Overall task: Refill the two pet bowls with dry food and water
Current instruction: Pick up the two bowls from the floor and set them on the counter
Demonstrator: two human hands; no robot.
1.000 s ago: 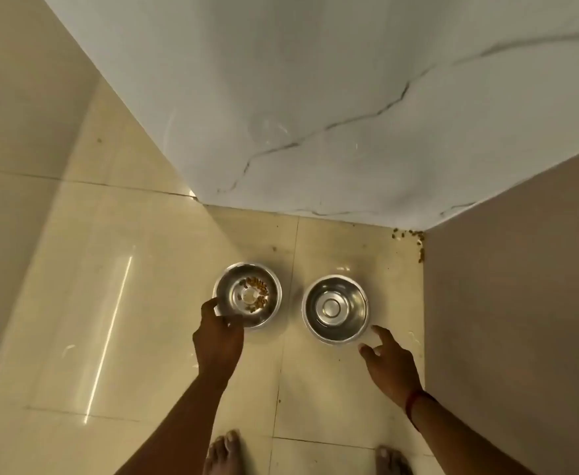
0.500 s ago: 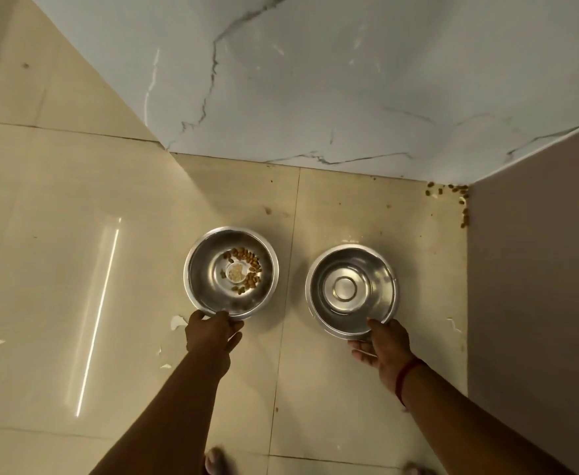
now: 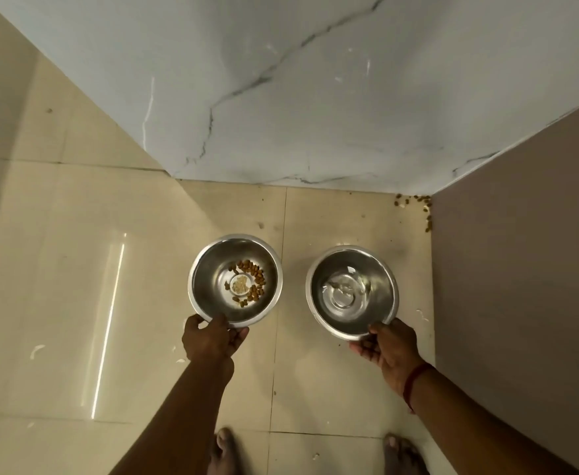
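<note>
Two steel pet bowls are held above the beige tiled floor. The left bowl (image 3: 209, 269) has a few brown kibble pieces (image 3: 252, 274) around its centre. My left hand (image 3: 211, 339) grips its near rim. The right bowl (image 3: 377, 269) holds a little clear water that ripples at the bottom. My right hand (image 3: 385, 344), with a red thread on the wrist, grips that bowl's near rim. Both bowls sit level, side by side, a short gap between them.
A white marble wall (image 3: 281, 97) rises just beyond the bowls and a brown panel (image 3: 521, 269) stands close on the right. Spilled kibble (image 3: 414, 202) lies in the corner. My bare feet (image 3: 223, 450) stand at the bottom edge. Small white flecks dot the floor at left.
My hands reached down and closed on the bowls' near rims. Both bowls now appear lifted off the floor, larger in view, and the water in the right one ripples.
</note>
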